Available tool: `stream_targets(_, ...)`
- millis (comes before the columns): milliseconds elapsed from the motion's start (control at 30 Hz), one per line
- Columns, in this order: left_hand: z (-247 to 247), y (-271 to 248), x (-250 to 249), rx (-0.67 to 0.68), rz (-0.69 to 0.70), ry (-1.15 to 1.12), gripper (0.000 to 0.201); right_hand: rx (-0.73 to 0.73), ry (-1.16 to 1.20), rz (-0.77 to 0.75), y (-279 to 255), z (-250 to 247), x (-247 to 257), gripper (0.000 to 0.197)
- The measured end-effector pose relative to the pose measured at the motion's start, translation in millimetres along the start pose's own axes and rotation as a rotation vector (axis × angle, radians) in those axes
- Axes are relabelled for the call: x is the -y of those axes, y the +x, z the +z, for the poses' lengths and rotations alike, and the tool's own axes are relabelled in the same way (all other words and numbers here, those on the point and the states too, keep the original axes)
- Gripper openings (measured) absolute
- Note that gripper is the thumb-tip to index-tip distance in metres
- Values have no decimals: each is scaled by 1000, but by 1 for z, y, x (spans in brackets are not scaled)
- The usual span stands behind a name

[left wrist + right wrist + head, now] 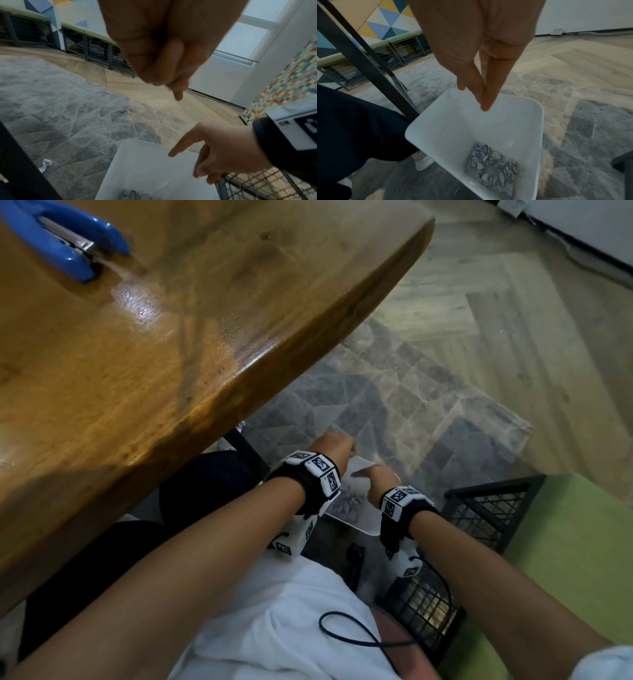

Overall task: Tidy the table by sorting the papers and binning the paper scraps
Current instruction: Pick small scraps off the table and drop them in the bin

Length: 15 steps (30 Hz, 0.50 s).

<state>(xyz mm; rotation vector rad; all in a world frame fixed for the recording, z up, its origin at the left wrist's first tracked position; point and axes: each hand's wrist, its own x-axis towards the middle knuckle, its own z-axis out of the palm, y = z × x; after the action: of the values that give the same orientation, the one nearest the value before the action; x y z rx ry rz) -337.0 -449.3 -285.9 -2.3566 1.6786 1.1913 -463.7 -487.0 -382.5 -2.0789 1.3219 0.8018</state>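
Note:
A white bin [539, 121] stands on the floor beside the table, with crumpled paper scraps [493, 166] heaped in its bottom. My right hand [481, 98] hangs over the bin's far side, fingers straight and pointing down, holding nothing. In the head view both hands are below the table edge over the bin [368, 522]. There my left hand [346, 448] is beside my right hand [363, 474]. My left hand [171, 83] has its fingers bunched and curled, and nothing shows in them. One paper scrap [45, 164] lies on the carpet left of the bin [145, 169].
The wooden table [137, 354] fills the upper left, with a blue stapler [68, 241] on it. A black table leg [359, 60] slants just left of the bin. A black wire crate with a green cushion [493, 508] stands on the right. Grey carpet [394, 392] lies under the bin.

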Motion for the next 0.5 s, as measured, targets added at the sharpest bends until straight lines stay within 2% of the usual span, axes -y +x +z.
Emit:
stream_targets(33, 2, 0, 2, 8, 23, 14, 33, -4, 6, 20, -1, 0, 0, 39)
stream_targets(67, 3, 1, 3, 30, 34, 34, 36, -1, 15, 33, -2, -1, 2, 19)
stream_targets(100, 3, 2, 4, 50, 50, 77, 36, -24, 27, 42, -2, 1, 3, 16)
stream_targets(133, 4, 2, 4, 64, 52, 126, 32, -53, 40, 49, -2, 2, 4, 32)
stream_targets(167, 3, 3, 4, 81, 52, 170, 28, -39, 38, 66, -3, 1, 4, 40)
stream_targets(200, 2, 2, 3, 98, 54, 205, 25, -29, 46, 65, -4, 1, 5, 38)
stream_targets(267, -1, 2, -1, 88, 69, 248, 29, 20, -23, 17, -6, -2, 7, 19)
stream_targets(333, 0, 2, -2, 37, 69, 255, 34, 49, -38, -40, -5, 0, 4, 47)
stream_targets(367, 2, 2, -1, 27, 76, 277, 34, 46, -47, -47, -4, 0, 5, 46)
stream_targets(433, 5, 4, 2, 68, 92, 331, 31, 6, -33, -45, -6, 0, 8, 26)
stream_targets(500, 1, 3, 1, 143, 124, 369, 41, -55, -6, -30, -6, 0, 11, 30)
